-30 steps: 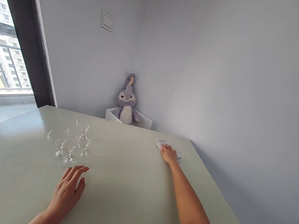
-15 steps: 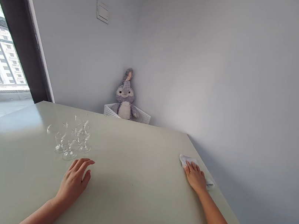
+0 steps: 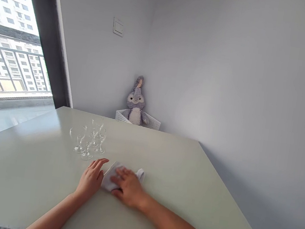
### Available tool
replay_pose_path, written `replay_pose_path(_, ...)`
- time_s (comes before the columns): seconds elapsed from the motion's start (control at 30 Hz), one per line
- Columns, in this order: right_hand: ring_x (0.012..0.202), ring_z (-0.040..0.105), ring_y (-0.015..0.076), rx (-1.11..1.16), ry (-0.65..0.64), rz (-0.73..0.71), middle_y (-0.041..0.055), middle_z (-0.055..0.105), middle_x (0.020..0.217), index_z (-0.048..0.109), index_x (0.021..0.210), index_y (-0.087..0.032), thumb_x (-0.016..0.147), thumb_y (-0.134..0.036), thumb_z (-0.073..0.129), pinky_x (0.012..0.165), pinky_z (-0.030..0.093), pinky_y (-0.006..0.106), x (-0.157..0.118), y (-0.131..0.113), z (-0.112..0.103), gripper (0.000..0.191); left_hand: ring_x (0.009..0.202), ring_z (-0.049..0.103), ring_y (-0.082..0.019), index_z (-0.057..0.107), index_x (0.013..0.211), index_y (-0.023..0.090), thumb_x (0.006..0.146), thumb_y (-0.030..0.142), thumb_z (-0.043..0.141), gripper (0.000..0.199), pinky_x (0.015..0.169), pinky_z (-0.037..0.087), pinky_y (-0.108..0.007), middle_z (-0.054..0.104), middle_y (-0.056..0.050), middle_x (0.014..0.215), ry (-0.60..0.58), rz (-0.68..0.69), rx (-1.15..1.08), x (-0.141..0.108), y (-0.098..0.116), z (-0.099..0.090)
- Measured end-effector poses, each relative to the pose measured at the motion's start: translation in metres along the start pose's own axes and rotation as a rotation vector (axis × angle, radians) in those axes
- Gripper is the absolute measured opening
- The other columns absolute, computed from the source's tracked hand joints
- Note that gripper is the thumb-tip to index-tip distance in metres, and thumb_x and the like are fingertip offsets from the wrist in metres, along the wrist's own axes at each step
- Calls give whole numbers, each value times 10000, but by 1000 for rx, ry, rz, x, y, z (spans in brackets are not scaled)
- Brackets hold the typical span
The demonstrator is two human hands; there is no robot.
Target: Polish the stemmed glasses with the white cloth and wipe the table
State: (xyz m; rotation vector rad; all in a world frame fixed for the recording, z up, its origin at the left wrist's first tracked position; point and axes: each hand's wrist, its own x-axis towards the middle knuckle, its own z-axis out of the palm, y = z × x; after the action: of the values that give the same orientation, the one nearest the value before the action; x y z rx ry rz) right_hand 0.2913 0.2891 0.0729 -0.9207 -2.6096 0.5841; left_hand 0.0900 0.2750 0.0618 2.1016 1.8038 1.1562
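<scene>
A pale grey-white cloth (image 3: 109, 178) lies on the table (image 3: 178, 172), bunched at its right end. My right hand (image 3: 127, 188) rests flat over it, fingers spread and a little blurred, pressing from above. Just left of the cloth is my left hand (image 3: 92, 177), open with its fingers loosely bent and holding nothing; its fingertips come close to the cloth's left edge, and I cannot tell if they touch. Beyond my left hand stand several small clear stemmed glasses (image 3: 87, 152) in a cluster, overlapping one another.
Behind the far table edge, a grey plush toy (image 3: 135, 102) sits in a white perforated basket (image 3: 152, 123). A wall (image 3: 231, 88) runs along the right side of the table. A light switch (image 3: 118, 28) is on the left wall, beside a window with a railing (image 3: 12, 70).
My right hand has swept the cloth from the right edge of the table leftward to beside my left hand. The view has turned slightly left. The glasses stand as before.
</scene>
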Motion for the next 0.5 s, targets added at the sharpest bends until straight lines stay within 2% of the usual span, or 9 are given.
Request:
replay_pose_path(0.07,1221,366,214,179,8,-128,17,507,1265,585,1108,-278,844,-356,460,1024,230,342,-3,-30,15,302,1051,503,-209,524,1109,254,706,117,376,450,904,390,-388,559,-27,1139,-12,-81,-134,1,-2,0)
replay_pose_path(0.13,1071,502,195,432,18,-105,2,619,1074,627,1003,-273,857,-308,433,927,350,317,-9,-49,22,246,1019,536,-205,560,1052,249,707,172,415,382,895,403,-379,584,-29,1109,0,-214,-328,3,-3,-3)
replay_pose_path(0.2,821,588,176,749,57,66,-5,652,841,637,921,-254,848,-351,443,746,442,291,-12,-58,18,229,982,567,-217,575,981,216,721,292,476,288,853,435,-370,617,-58,1048,36,-400,-602,5,0,-6)
replay_pose_path(0.23,707,586,164,915,112,172,-7,638,747,633,887,-238,835,-388,457,657,451,276,-13,-59,12,237,963,578,-225,568,968,204,727,366,493,299,822,451,-368,626,-73,1031,48,-501,-750,5,4,-8)
replay_pose_path(0.27,634,570,156,1074,196,267,-5,619,689,625,861,-222,817,-427,476,595,445,265,-12,-58,5,257,940,589,-230,557,966,197,734,441,492,343,790,465,-366,632,-86,1020,57,-595,-895,4,11,-9)
replay_pose_path(0.33,604,559,163,1328,400,381,13,610,669,605,860,-200,783,-487,498,551,437,266,-9,-52,-12,316,910,601,-231,538,989,196,747,561,440,449,755,476,-363,632,-100,1021,27,-717,-1136,-3,30,-8)
replay_pose_path(0.4,650,577,189,1466,542,428,41,626,708,594,912,-190,782,-531,467,558,445,286,-5,-44,-28,386,905,600,-229,530,1000,190,742,615,415,510,761,471,-356,636,-106,988,-65,-722,-1279,-12,57,-1)
replay_pose_path(0.5,717,603,229,1505,567,474,67,644,728,595,946,-179,789,-586,398,579,461,322,-2,-35,-42,478,880,592,-204,498,1084,215,709,512,564,482,742,463,-317,619,-76,992,-288,-679,-1223,-26,95,14)
